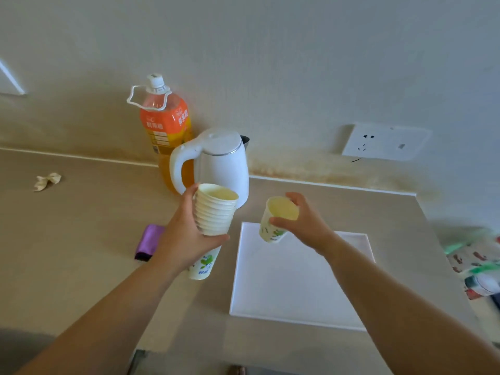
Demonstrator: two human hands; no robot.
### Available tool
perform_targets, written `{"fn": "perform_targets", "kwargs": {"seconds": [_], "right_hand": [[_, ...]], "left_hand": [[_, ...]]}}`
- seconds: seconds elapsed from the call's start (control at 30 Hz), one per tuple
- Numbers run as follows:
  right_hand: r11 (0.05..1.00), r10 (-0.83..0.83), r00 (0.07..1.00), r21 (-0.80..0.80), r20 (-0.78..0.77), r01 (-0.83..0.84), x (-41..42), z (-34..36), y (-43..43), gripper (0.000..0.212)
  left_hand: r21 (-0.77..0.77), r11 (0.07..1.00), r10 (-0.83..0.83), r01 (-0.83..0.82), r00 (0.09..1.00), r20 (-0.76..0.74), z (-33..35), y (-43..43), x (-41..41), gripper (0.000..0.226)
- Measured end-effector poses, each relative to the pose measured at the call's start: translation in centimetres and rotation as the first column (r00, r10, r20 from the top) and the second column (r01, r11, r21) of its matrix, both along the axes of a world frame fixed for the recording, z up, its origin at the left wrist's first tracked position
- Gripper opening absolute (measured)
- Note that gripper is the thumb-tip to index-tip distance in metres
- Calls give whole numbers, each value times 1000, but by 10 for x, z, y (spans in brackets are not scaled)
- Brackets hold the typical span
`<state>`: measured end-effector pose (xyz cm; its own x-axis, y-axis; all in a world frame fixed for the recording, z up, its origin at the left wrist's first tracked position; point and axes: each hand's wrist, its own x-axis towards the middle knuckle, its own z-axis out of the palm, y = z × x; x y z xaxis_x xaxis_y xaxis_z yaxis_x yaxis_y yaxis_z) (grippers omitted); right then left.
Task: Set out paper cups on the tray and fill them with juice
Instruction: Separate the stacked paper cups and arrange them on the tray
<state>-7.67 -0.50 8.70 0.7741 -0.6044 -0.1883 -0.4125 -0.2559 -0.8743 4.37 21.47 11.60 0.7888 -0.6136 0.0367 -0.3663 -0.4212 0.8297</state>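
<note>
left hand (186,239) wraps stack of paper cups (213,212), held above counter | right hand (303,220) pinches single cup (276,220) at rim and wall, tilted over bare tray (297,293) | cups: light, thin-walled, crushable — grip mid-wall, gently | juice bottle (165,123) capped, at wall

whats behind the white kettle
The orange juice bottle stands behind the kettle, close to the wall. Its cap, label and carry loop show, and juice shows through the kettle's handle. The kettle covers the bottle's lower right part.
</note>
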Motion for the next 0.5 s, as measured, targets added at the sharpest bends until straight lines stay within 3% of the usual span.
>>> {"fn": "perform_targets", "kwargs": {"seconds": [0.27,0.4,0.5], "right_hand": [[986,22,995,-164,-94,-38,30,-43,24,91],[995,57,992,-78,-109,-65,26,-51,25,117],[1000,4,998,30,-69,-2,16,-64,24,124]], "left_hand": [[-22,1000,-7,5,996,-92,-22,6,7,109],[-15,1000,-23,22,996,-89,-25,4,8,109],[-12,999,-43,43,995,-85,-27,3,8,108]]}}
